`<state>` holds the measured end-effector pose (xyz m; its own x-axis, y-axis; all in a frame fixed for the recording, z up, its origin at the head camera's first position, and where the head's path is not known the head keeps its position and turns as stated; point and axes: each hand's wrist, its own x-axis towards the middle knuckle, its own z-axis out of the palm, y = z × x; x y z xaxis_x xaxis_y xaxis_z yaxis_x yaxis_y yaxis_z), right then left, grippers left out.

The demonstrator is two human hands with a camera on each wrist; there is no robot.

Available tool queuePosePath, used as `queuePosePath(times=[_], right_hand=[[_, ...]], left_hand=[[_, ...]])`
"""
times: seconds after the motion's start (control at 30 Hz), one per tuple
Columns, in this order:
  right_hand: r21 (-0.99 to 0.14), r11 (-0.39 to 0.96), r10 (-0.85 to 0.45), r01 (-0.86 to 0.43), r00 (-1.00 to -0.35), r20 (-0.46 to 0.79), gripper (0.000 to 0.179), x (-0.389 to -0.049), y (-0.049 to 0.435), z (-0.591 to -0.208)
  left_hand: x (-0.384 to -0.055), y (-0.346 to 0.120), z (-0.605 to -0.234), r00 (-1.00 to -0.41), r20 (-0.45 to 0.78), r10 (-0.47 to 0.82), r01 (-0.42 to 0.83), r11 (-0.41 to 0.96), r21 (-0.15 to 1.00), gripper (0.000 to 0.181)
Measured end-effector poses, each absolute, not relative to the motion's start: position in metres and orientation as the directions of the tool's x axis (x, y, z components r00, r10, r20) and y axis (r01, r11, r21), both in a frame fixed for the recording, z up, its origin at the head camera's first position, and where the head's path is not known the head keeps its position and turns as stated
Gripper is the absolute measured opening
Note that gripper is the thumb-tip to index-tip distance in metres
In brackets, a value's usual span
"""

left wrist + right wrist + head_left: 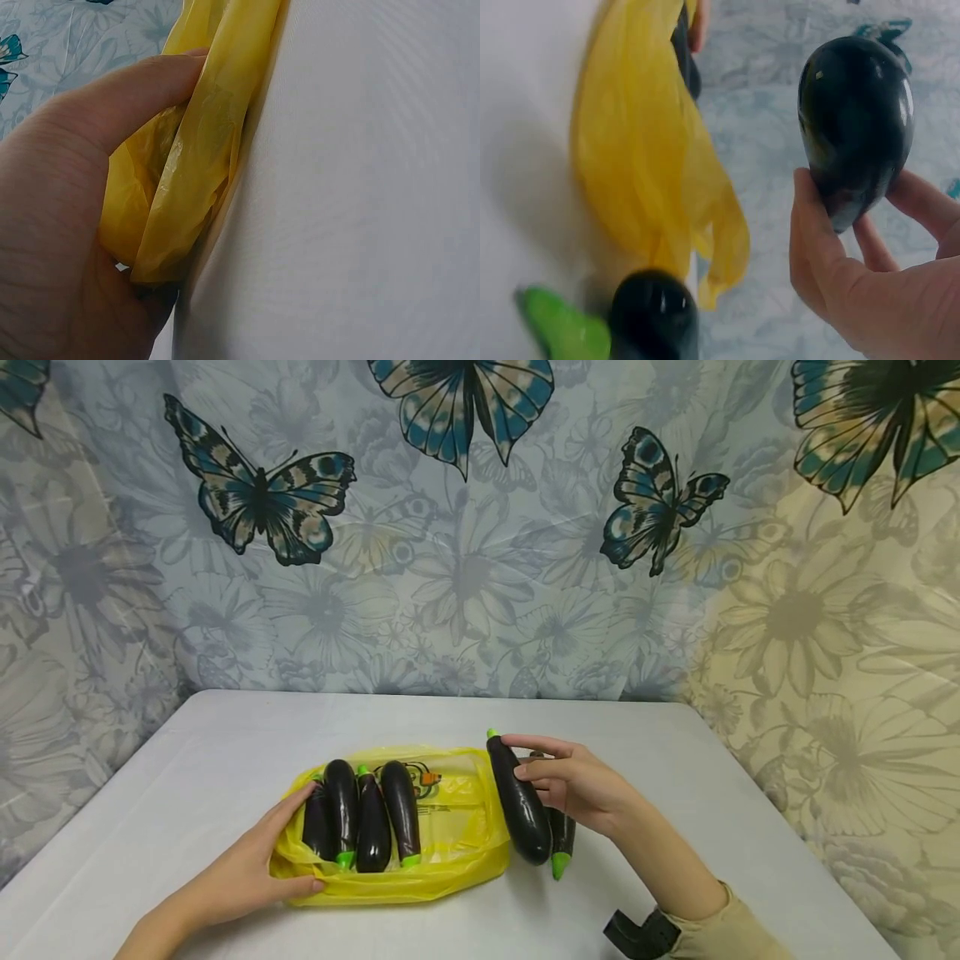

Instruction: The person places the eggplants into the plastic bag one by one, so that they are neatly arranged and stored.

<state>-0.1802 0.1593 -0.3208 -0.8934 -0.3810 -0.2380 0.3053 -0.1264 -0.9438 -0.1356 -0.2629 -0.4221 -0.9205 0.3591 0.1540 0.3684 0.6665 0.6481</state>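
Observation:
A yellow plastic bag [465,885] lies spread on the table, with several dark eggplants [372,827] side by side in its left part. My left hand [251,864] grips the bag's left end, thumb at the front and fingers at the back; its thumb lies against the yellow plastic [202,150] in the left wrist view. Lifted at the bag's right edge, a glossy eggplant [520,806] is held by my right hand [581,781], green tip up. The right wrist view shows this eggplant [855,120] between thumb and fingers. Under that hand, another eggplant [562,837] is partly hidden.
The white-covered table [637,735] extends around the bag on every side. Behind it hangs a floral cloth [480,610] with butterflies. A black device [641,935] sits at the right wrist. A green stem [562,326] shows blurred in the right wrist view.

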Motion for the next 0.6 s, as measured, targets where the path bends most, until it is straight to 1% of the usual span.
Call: queuePosePath(times=[0.2,0.27,0.5,0.6], right_hand=[[-0.923,-0.201,-0.366,0.33,-0.899,-0.241,0.054,-0.184,0.132,-0.321],[-0.922,-0.206,-0.36,0.326,-0.902,-0.239,0.053,-0.185,0.123,-0.322],[-0.929,-0.255,-0.322,0.269,-0.929,-0.181,0.051,-0.188,0.099,-0.329],[-0.937,-0.255,-0.311,0.239,-0.938,-0.155,0.051,-0.191,0.09,-0.333]], left_hand=[[-0.135,-0.263,-0.423,-0.917,0.164,0.364,0.378,0.658,0.651,0.11],[-0.135,-0.263,-0.423,-0.916,0.165,0.364,0.379,0.656,0.653,0.11],[-0.136,-0.264,-0.424,-0.915,0.167,0.367,0.382,0.657,0.649,0.11],[-0.137,-0.264,-0.424,-0.916,0.164,0.367,0.381,0.66,0.648,0.11]])
